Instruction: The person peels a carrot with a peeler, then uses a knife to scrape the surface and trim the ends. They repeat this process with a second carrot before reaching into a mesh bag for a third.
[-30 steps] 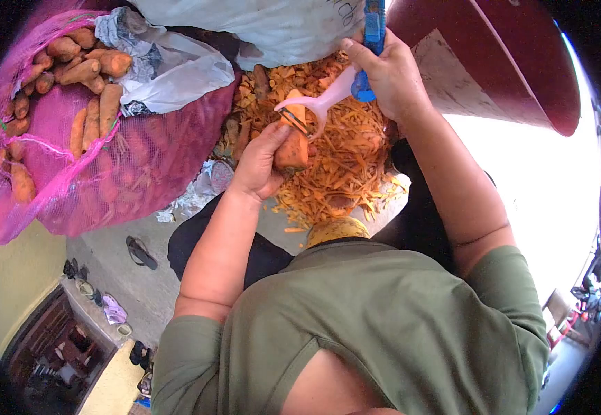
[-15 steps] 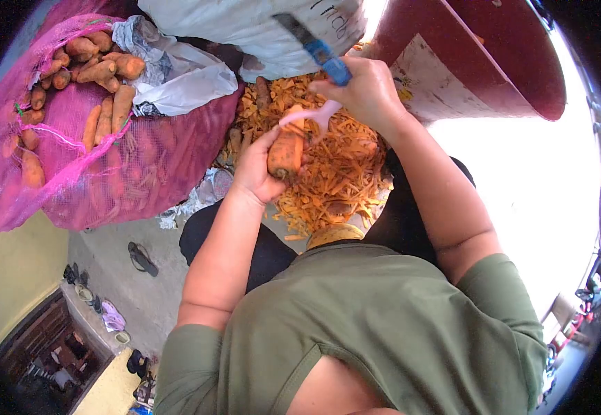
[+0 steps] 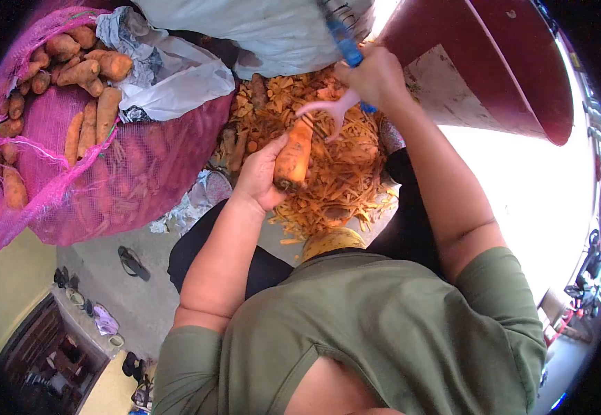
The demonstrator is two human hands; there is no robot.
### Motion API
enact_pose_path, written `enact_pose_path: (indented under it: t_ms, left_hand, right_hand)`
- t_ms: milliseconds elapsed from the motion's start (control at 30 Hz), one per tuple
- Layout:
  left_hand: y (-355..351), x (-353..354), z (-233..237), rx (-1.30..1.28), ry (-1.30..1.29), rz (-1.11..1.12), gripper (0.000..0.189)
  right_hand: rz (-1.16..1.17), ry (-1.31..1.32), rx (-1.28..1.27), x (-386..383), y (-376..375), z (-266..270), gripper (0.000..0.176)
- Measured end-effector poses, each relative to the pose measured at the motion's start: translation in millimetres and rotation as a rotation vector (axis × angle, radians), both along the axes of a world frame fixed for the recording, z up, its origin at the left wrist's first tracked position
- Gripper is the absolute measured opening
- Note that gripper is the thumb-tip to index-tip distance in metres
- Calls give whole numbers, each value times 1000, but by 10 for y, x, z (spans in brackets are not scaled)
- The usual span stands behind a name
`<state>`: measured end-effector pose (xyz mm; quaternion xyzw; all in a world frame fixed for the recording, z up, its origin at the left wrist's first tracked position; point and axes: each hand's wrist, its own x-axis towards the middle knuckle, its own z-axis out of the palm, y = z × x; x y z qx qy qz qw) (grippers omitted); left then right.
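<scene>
A carrot (image 3: 293, 160), part orange and part still brown-skinned, sits in my left hand (image 3: 262, 174), its thick end toward me. My right hand (image 3: 376, 77) is closed round a pink Y-shaped peeler (image 3: 334, 109), whose head is at the carrot's upper end. A blue item (image 3: 344, 41), with a dark strip at its far end, also shows at my right hand; how it is held is unclear. Beneath both hands lies a heap of orange peelings (image 3: 342, 169).
A pink mesh sack (image 3: 141, 173) of carrots (image 3: 96, 69) lies at left, with crumpled plastic (image 3: 176, 83) on it. A large white sack (image 3: 266, 34) stands ahead, a dark red container (image 3: 480, 62) at right. A sandal (image 3: 133, 263) and other footwear lie lower left.
The carrot has turned and shows more bare orange. My right hand and the peeler have shifted slightly right, and the blue item is angled more upright. The whole view has shifted a little.
</scene>
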<state>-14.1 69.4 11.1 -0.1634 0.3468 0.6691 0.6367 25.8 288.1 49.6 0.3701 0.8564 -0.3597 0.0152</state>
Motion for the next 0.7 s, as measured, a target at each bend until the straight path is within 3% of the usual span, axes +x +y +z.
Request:
enact_pose_path:
  t_ms: [33, 100, 167, 200, 333, 467, 567, 700]
  left_hand:
    - [-27, -13, 13, 44, -5, -44, 27]
    - [-17, 22, -15, -116, 18, 17, 28]
    - [-52, 25, -118, -208, 5, 3, 31]
    - [-72, 43, -70, -214, 127, -62, 31]
    - [-108, 47, -59, -8, 71, -85, 34]
    - [-65, 96, 2, -54, 127, 8, 35]
    - [-37, 98, -1, -92, 135, 3, 34]
    - [-89, 97, -68, -34, 83, 11, 33]
  right_hand:
    - [-12, 23, 24, -18, 37, -9, 28]
    - [26, -47, -199, -29, -153, 40, 29]
    - [231, 9, -84, 6, -388, 59, 33]
    - [191, -22, -113, -5, -353, -63, 33]
    - [98, 5, -36, -54, -34, -99, 33]
    - [200, -37, -65, -5, -334, -77, 33]
    - [39, -48, -19, -69, -37, -197, 32]
    - [177, -74, -151, -16, -341, 69, 32]
